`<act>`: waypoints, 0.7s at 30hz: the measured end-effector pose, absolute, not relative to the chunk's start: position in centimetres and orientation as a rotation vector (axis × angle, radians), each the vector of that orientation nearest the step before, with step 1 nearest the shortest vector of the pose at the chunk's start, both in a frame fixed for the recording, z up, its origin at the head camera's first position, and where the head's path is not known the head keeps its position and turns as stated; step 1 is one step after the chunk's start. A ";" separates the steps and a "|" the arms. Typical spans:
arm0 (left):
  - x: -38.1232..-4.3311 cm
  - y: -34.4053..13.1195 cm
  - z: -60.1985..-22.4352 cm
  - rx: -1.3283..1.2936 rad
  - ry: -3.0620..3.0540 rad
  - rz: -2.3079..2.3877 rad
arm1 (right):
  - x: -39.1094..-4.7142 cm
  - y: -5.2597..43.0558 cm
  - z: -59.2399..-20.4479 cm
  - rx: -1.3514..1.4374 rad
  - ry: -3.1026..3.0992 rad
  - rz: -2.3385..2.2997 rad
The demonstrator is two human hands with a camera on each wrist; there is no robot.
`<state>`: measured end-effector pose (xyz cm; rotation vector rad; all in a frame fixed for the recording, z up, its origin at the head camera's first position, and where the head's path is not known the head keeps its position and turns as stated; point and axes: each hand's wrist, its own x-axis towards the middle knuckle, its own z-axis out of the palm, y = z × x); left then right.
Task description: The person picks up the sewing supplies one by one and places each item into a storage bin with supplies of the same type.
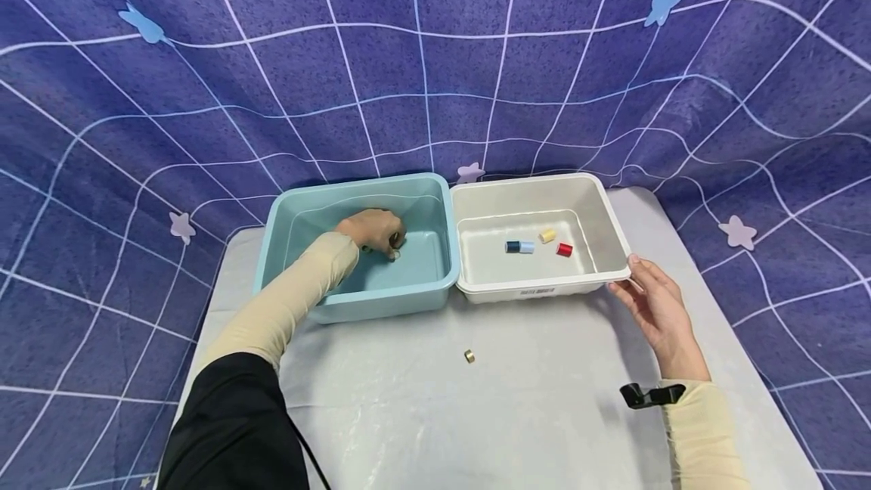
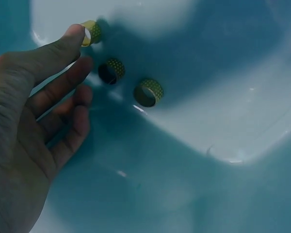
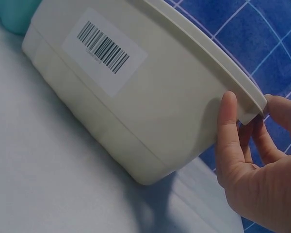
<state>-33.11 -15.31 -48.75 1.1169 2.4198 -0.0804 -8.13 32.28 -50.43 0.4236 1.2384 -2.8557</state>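
My left hand (image 1: 373,231) reaches down into the blue bin (image 1: 381,295). It pinches a dimpled gold ring thimble (image 2: 92,33) at the thumb tip, the other fingers loosely bent below. Two more ring thimbles, a nearer one (image 2: 117,68) and a farther one (image 2: 154,90), lie on the bin floor beside the fingers. My right hand (image 1: 656,308) grips the near right corner of the white bin (image 1: 537,286), thumb at the rim and fingers against the outside and underneath. Behind the thumb, the left index finger is mostly hidden.
In the white bin lie a dark blue thread spool (image 1: 512,246), a light blue one (image 1: 527,247), a yellow one (image 1: 547,235) and a red one (image 1: 564,249). Another gold ring thimble (image 1: 469,356) sits on the white-covered table (image 1: 408,414) in front. A patterned curtain (image 1: 435,66) rises behind the bins.
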 end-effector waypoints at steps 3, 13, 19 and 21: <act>-33.2 -15.4 -48.4 1.107 2.422 -0.075 | -8.1 32.3 -50.5 0.419 1.240 -2.860; -32.9 -16.1 -46.6 1.035 2.441 0.015 | -8.0 32.3 -50.5 0.390 1.218 -2.872; -32.6 -16.3 -44.8 1.030 2.464 0.082 | -8.1 32.3 -50.5 0.377 1.209 -2.875; -32.4 -16.4 -44.2 1.035 2.473 0.105 | -8.1 32.3 -50.5 0.373 1.209 -2.875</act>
